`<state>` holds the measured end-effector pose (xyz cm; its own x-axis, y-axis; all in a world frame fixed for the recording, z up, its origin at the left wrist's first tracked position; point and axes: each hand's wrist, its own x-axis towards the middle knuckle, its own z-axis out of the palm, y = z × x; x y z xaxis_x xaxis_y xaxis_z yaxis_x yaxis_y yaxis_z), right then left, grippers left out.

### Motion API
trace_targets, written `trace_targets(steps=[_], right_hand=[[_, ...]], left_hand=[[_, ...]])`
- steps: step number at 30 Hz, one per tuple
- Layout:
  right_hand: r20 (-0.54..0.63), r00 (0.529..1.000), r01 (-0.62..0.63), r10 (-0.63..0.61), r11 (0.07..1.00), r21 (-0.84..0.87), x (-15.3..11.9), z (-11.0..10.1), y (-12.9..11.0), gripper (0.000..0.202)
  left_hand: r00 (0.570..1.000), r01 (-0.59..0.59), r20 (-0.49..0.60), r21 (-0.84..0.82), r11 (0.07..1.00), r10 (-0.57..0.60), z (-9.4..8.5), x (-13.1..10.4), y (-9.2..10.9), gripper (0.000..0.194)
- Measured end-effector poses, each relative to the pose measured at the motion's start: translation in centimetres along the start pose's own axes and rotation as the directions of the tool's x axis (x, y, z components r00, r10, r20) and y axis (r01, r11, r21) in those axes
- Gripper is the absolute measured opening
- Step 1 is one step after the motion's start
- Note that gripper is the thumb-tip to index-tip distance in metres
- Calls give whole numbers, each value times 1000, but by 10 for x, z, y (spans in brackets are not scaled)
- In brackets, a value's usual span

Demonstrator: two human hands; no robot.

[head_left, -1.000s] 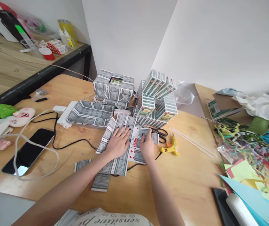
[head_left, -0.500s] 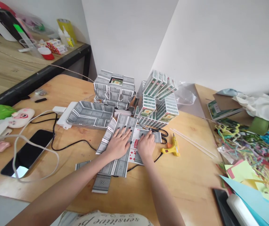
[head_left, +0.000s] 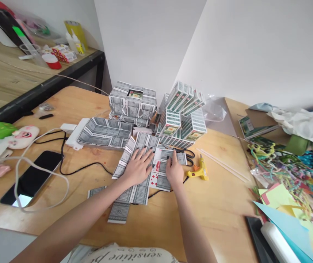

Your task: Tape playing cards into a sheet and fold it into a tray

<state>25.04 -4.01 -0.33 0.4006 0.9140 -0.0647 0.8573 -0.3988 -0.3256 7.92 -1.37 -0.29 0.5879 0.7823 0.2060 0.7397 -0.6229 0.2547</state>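
Note:
My left hand (head_left: 137, 170) lies flat with spread fingers on a panel of joined playing cards (head_left: 140, 193), grey patterned backs up. My right hand (head_left: 175, 171) rests at the panel's right side, index finger stretched out and thumb apart, touching the face-down cards (head_left: 163, 182) there. Its other fingers are partly hidden. Between the hands some cards show faces, among them a red diamond card (head_left: 154, 179). One card (head_left: 118, 212) sticks out at the panel's near end. Just beyond my right hand lie black-handled scissors (head_left: 190, 157), partly covered by cards.
A yellow glue gun (head_left: 200, 170) and clear glue sticks (head_left: 224, 166) lie to the right. Behind stand stacked card boxes (head_left: 182, 113), a card-covered box (head_left: 133, 104) and a card tray (head_left: 107, 133). A phone (head_left: 33, 179) and cables are left; colored paper (head_left: 285, 223) is right.
My right hand has shifted slightly right along the cards, uncovering more of the card backs beside the diamond card. My left hand stays pressed on the panel.

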Motion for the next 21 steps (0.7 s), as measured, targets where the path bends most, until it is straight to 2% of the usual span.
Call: trace_targets(steps=[2,7,13,18,21], right_hand=[[24,999,-30,32,995,-93,-1,-2,0,53],[-38,995,-96,90,969,-226,-1,2,-13,51],[-64,994,-98,85,967,-236,-3,6,-27,55],[26,999,-26,31,983,-182,-1,-5,-15,57],[-63,998,6,-18,983,-182,1,-13,-8,51]], left_hand=[[1000,-1,-4,-5,1000,1,1,0,0,47],[1000,-8,1,-11,1000,8,2,0,-1,47],[999,-31,9,-19,999,32,-1,2,1,43],[1000,-31,0,-24,999,31,-4,2,2,42],[1000,-29,-7,-25,999,29,-4,2,3,43]])
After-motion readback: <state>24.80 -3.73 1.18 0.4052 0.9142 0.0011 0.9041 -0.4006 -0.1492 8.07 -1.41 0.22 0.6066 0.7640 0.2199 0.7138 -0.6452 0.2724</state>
